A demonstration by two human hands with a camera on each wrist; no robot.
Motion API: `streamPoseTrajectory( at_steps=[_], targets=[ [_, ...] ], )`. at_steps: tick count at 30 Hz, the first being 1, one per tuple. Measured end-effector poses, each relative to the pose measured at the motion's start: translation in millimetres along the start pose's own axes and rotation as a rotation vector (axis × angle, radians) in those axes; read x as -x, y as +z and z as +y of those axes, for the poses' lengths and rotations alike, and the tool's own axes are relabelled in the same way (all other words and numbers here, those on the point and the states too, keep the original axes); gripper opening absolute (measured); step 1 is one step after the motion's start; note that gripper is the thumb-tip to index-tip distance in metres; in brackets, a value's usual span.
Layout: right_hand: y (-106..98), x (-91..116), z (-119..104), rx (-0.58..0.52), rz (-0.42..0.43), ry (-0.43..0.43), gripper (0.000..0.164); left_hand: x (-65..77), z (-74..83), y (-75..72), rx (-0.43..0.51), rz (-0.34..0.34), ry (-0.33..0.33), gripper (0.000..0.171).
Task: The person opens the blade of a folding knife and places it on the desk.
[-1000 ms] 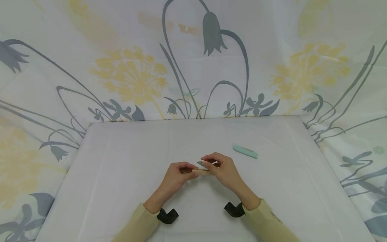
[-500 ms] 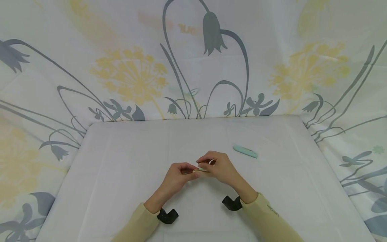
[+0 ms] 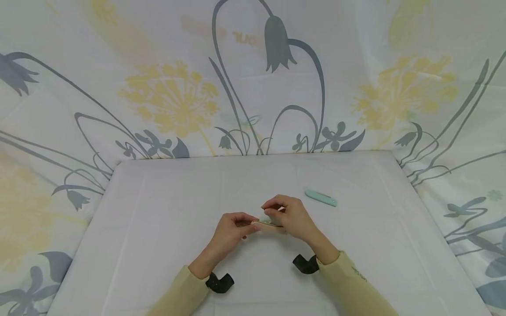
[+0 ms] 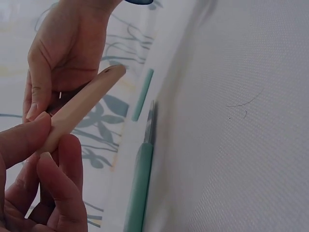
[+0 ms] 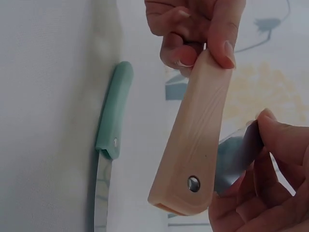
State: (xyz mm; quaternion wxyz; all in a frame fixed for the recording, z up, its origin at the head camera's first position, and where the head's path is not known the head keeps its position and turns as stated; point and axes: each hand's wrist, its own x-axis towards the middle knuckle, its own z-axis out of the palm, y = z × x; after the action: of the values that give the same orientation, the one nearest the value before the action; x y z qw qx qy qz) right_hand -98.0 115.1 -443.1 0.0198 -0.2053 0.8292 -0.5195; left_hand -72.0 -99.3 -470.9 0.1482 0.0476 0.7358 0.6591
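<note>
My left hand (image 3: 233,228) holds one end of a beige folding knife's handle (image 5: 195,135) between thumb and fingers, above the table. My right hand (image 3: 292,217) pinches the knife's metal blade (image 5: 237,157), which stands out sideways from the handle in the right wrist view. A metal rivet shows near the handle's far end. Lying on the table is a knife with a green handle (image 4: 140,191) and its blade (image 4: 151,121) out, largely hidden by the hands in the head view. A slim mint-green piece (image 3: 320,197) lies beyond the right hand.
A white cloth covers the table (image 3: 170,188). Behind it hangs a fabric backdrop (image 3: 245,79) printed with flowers. Black wrist devices (image 3: 220,283) sit below both hands, at the sleeve cuffs.
The right hand shifts left, then back right and slightly up, keeping its fingers at the blade. The left hand stays nearly still with the handle; the mint-green piece has not moved.
</note>
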Motion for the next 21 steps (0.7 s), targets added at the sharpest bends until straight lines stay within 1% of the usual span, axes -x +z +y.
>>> streamPoseTrajectory(
  at_steps=[3,6,11,16,21],
  targets=[
    [-2.9,0.2,0.1,-0.012,0.016,0.028,0.012,1.0,2.4,-0.1,0.019,0.005,-0.014,0.022],
    [-5.4,0.7,1.2,-0.005,0.041,0.036,0.014,1.6,3.0,-0.7,0.038,0.011,-0.021,0.026],
    [-9.0,1.8,2.6,0.008,0.077,0.049,0.014,1.4,0.9,-2.9,0.059,0.023,-0.013,0.028],
    [-13.4,3.1,1.3,-0.012,0.104,0.07,0.015,0.3,-2.5,-4.6,0.064,0.035,-0.015,0.024],
    [-17.8,4.9,3.0,-0.064,0.117,0.098,0.017,0.3,-3.4,-7.0,0.089,0.052,-0.018,0.023]
  ],
)
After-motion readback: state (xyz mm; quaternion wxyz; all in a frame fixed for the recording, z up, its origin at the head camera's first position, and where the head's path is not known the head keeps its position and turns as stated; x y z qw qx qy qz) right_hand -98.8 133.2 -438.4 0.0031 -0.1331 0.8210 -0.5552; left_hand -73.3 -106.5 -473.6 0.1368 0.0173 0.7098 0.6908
